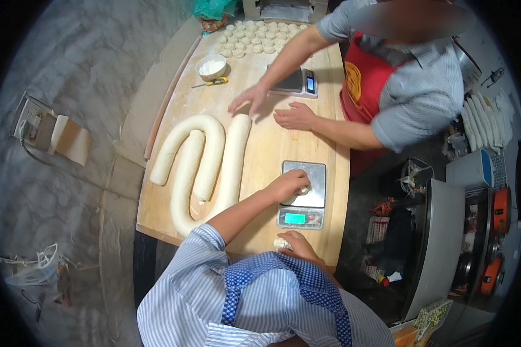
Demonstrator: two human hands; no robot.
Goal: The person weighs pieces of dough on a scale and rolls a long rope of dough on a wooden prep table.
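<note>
My left hand (290, 185) is over the steel pan (313, 182) of a digital kitchen scale, its fingers closed on a small dough piece (304, 190). The scale's lit green display (295, 218) faces me. Close to the table's near edge, my right hand (301, 246) grips a dough lump (281, 244). Left of my forearm, a thick dough rope (232, 169) lies in a long bend. Beside it rests a second, hook-shaped dough rope (208, 126), its arms around one end of the first.
Across the wooden table (269, 147), a co-worker's hands (295, 116) hover near the rope's far end, by a second scale (309, 82). A white powder bowl (211, 67), a yellow-handled tool (217, 81) and many dough balls (257, 41) sit farther back.
</note>
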